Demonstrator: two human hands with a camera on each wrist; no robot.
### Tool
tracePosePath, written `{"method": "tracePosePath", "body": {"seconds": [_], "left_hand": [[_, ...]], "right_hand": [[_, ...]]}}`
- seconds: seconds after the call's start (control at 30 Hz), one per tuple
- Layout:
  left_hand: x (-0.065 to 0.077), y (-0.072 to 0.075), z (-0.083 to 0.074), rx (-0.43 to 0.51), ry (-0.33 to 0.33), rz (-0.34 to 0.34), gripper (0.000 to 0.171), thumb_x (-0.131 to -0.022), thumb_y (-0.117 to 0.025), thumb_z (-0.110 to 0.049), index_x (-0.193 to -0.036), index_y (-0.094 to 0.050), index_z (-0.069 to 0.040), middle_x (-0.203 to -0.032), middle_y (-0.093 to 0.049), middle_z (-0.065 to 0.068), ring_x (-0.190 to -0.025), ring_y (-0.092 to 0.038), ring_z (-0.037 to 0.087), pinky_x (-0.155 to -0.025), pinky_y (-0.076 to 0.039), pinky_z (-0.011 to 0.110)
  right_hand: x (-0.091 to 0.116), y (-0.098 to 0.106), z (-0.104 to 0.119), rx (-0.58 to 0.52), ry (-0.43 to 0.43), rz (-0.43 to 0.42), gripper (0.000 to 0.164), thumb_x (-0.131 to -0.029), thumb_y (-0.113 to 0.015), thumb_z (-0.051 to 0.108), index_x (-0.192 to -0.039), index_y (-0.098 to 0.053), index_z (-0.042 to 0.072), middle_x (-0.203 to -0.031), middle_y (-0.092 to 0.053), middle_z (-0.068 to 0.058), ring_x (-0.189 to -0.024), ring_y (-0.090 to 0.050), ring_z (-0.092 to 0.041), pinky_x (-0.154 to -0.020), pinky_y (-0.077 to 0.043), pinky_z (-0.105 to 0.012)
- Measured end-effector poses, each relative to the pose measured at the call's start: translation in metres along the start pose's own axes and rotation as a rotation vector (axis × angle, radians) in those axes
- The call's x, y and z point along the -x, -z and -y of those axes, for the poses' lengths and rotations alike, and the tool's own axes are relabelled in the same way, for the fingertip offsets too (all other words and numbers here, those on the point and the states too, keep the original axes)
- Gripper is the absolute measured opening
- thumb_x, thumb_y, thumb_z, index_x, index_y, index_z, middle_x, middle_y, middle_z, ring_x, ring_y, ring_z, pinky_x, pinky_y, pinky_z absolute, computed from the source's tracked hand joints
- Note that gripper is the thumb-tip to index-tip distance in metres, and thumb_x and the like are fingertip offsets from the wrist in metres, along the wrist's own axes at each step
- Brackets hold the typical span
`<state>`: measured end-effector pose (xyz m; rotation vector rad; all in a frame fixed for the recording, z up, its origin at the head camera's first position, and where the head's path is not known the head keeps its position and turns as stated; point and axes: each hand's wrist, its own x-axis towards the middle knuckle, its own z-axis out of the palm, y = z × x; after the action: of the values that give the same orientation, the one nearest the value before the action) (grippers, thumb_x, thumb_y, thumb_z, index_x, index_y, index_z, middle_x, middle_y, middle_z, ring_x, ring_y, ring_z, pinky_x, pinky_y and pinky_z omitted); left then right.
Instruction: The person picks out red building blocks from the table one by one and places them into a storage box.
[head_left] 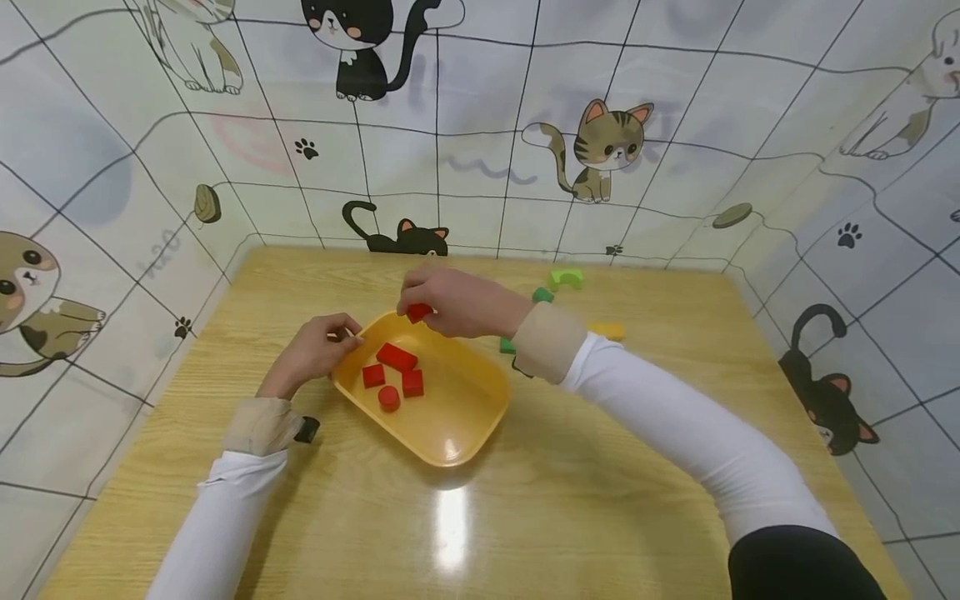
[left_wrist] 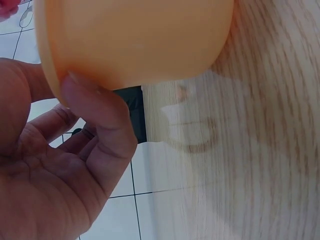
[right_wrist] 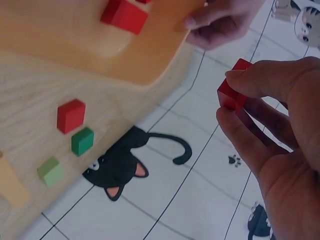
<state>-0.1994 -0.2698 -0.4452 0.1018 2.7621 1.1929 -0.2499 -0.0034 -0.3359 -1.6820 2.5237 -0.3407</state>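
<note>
In the head view, a yellow plastic bin sits on the table, tilted toward the left hand. Thumb and fingers of my left hand pinch its left rim; the left wrist view shows the thumb on the outer wall. Between thumb and fingertips of my right hand is a small red block, held over the bin's far edge. Inside the bin lie a red rectangular block, two red cubes, one of them the left cube, and a red cylinder.
Beyond the right forearm lie a light green arch block, a green block and a yellow block. The right wrist view also shows a red block on the table. Cat-printed sheeting surrounds the table.
</note>
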Motion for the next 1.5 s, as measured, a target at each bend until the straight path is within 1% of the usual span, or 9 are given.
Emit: {"method": "tracePosePath", "body": {"seconds": [0.2, 0.33, 0.47, 0.67, 0.9, 1.07, 1.13, 1.33, 1.5], "left_hand": [[-0.001, 0.003, 0.001, 0.007, 0.004, 0.014, 0.017, -0.101, -0.061, -0.017, -0.111, -0.067, -0.005, -0.095, -0.063, 0.015, -0.087, -0.064, 0.027, -0.063, -0.054, 0.026], [-0.002, 0.003, 0.002, 0.013, 0.001, 0.016, 0.017, -0.102, -0.061, -0.017, -0.112, -0.067, -0.004, -0.095, -0.062, 0.016, -0.085, -0.063, 0.026, -0.062, -0.053, 0.026], [-0.002, 0.004, 0.003, 0.019, -0.002, 0.009, 0.016, -0.101, -0.062, -0.015, -0.112, -0.067, -0.003, -0.094, -0.062, 0.015, -0.084, -0.062, 0.025, -0.060, -0.052, 0.025], [-0.002, 0.003, 0.004, 0.020, -0.015, 0.012, 0.017, -0.101, -0.063, -0.015, -0.111, -0.067, -0.003, -0.095, -0.064, 0.016, -0.089, -0.066, 0.027, -0.062, -0.052, 0.024], [-0.001, 0.003, 0.005, 0.017, -0.004, 0.011, 0.017, -0.101, -0.063, -0.016, -0.111, -0.067, -0.003, -0.094, -0.064, 0.014, -0.088, -0.065, 0.026, -0.061, -0.052, 0.025], [-0.001, 0.002, 0.003, 0.020, -0.002, 0.008, 0.017, -0.101, -0.063, -0.016, -0.112, -0.067, -0.004, -0.095, -0.063, 0.015, -0.088, -0.064, 0.026, -0.060, -0.052, 0.025], [-0.002, 0.002, 0.003, 0.020, -0.005, 0.006, 0.017, -0.101, -0.063, -0.016, -0.112, -0.067, -0.004, -0.096, -0.064, 0.016, -0.088, -0.064, 0.027, -0.060, -0.051, 0.026], [-0.003, 0.001, 0.004, 0.019, -0.001, 0.016, 0.017, -0.102, -0.063, -0.017, -0.113, -0.066, -0.004, -0.097, -0.063, 0.016, -0.092, -0.064, 0.028, -0.062, -0.052, 0.025], [-0.002, 0.001, 0.003, 0.015, -0.010, 0.007, 0.016, -0.101, -0.063, -0.016, -0.112, -0.067, -0.004, -0.094, -0.063, 0.014, -0.091, -0.063, 0.027, -0.064, -0.051, 0.024]], "right_hand": [[-0.003, -0.013, 0.020, 0.003, 0.068, 0.054, 0.024, -0.097, -0.061, 0.003, -0.115, -0.073, 0.013, -0.111, -0.064, -0.004, -0.106, -0.057, -0.018, -0.094, -0.051, -0.023], [-0.003, -0.023, 0.030, 0.023, 0.103, 0.108, 0.026, -0.096, -0.061, 0.003, -0.117, -0.073, 0.015, -0.115, -0.064, -0.003, -0.111, -0.056, -0.018, -0.097, -0.050, -0.022], [-0.004, -0.033, 0.036, 0.000, 0.140, 0.152, 0.029, -0.094, -0.063, 0.001, -0.117, -0.073, 0.016, -0.118, -0.064, -0.002, -0.115, -0.055, -0.017, -0.100, -0.049, -0.021], [-0.007, -0.050, 0.038, -0.055, 0.168, 0.231, 0.026, -0.094, -0.069, 0.005, -0.116, -0.076, 0.016, -0.116, -0.065, 0.001, -0.114, -0.055, -0.015, -0.103, -0.046, -0.020], [-0.008, -0.070, 0.040, -0.009, 0.206, 0.347, 0.023, -0.096, -0.069, 0.011, -0.117, -0.074, 0.019, -0.115, -0.066, 0.005, -0.108, -0.058, -0.013, -0.101, -0.047, -0.018], [-0.011, -0.083, 0.038, -0.026, 0.193, 0.419, 0.024, -0.095, -0.072, 0.011, -0.116, -0.074, 0.021, -0.121, -0.067, 0.007, -0.109, -0.060, -0.012, -0.101, -0.049, -0.019], [-0.012, -0.086, 0.037, -0.031, 0.187, 0.439, 0.023, -0.094, -0.073, 0.012, -0.115, -0.075, 0.022, -0.121, -0.067, 0.007, -0.106, -0.060, -0.012, -0.098, -0.050, -0.019], [-0.016, -0.092, 0.036, -0.023, 0.189, 0.498, 0.017, -0.094, -0.074, 0.013, -0.106, -0.075, 0.024, -0.108, -0.064, 0.007, -0.095, -0.058, -0.012, -0.090, -0.050, -0.018], [-0.018, -0.095, 0.039, 0.012, 0.200, 0.538, 0.015, -0.094, -0.072, 0.010, -0.102, -0.075, 0.022, -0.103, -0.063, 0.007, -0.091, -0.057, -0.013, -0.084, -0.050, -0.019]]}}
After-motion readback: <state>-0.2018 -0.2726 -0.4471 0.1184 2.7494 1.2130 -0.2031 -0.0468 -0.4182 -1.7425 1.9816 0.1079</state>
